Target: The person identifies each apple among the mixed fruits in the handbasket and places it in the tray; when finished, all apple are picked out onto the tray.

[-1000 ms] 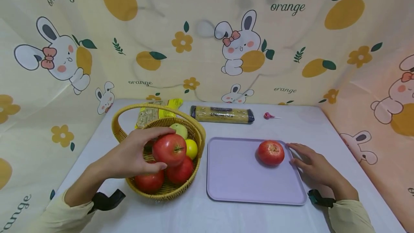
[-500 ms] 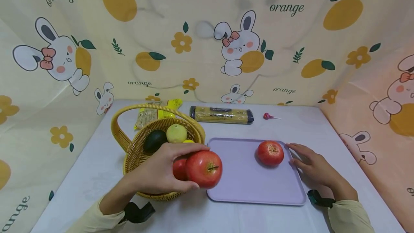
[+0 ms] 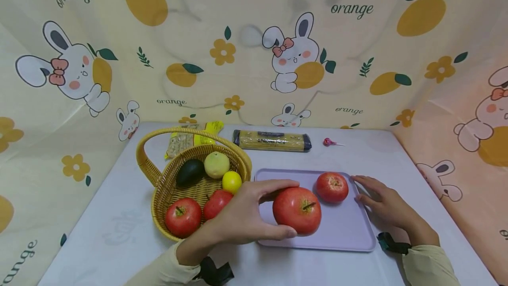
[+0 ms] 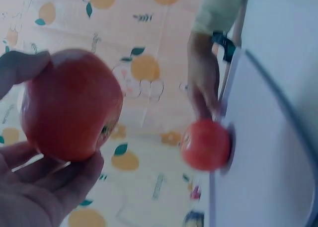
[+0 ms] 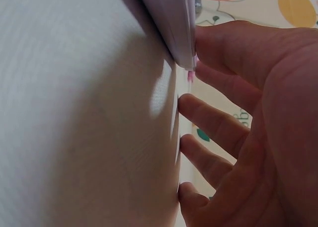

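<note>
My left hand (image 3: 246, 215) grips a red apple (image 3: 297, 211) between thumb and fingers, above the left part of a lilac tray (image 3: 317, 242). In the left wrist view the held apple (image 4: 72, 105) is clear of the tray (image 4: 258, 137). A second red apple (image 3: 332, 187) sits in the tray's far right corner. My right hand (image 3: 390, 206) rests along the tray's right edge, fingers relaxed. The right wrist view shows its thumb at the tray rim (image 5: 171, 23) and other fingertips on the table.
A wicker basket (image 3: 158, 215) with a tall handle stands left, holding two red apples (image 3: 183, 217), a yellow lemon-like fruit (image 3: 232, 182), a pale green fruit (image 3: 217, 164) and a dark avocado (image 3: 190, 173). Behind lie a yellow bag (image 3: 184, 138), a spaghetti pack (image 3: 272, 141) and a lollipop (image 3: 328, 142).
My left hand has carried the apple from over the basket rightward to over the tray, uncovering the fruit in the basket. The right hand has stayed put.
</note>
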